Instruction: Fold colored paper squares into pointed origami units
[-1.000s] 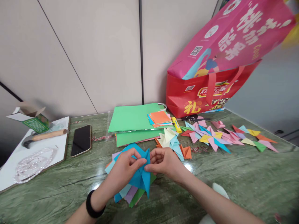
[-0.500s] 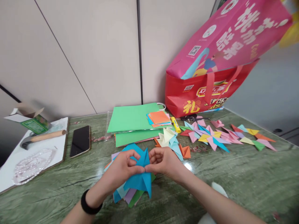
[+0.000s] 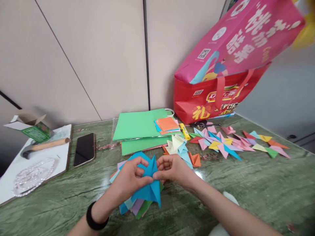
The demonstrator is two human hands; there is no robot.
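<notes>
A blue sheet of origami paper (image 3: 148,192), creased into raised points, is held between my two hands. My left hand (image 3: 130,175), with a black band at the wrist, pinches it near its middle between thumb and fingers. Thumb to thumb with it, my right hand (image 3: 173,168) pinches the same paper from the right side, its fingers curled. One folded peak stands up between the hands. Beneath lies a fanned pile of coloured paper sheets (image 3: 137,206), partly covered by the blue sheet and my left hand.
Folded paper stars (image 3: 222,144) spread to the right, near a yellow glue stick (image 3: 184,131). Green sheets (image 3: 137,124) lie behind, with small orange squares (image 3: 167,124) on top. Left are a phone (image 3: 84,149), a hammer (image 3: 46,146) and a box (image 3: 36,129). A red bag (image 3: 189,101) stands at back right.
Both hands stay nearly in place, still pinching the blue paper. Its lower point has shifted slightly right.
</notes>
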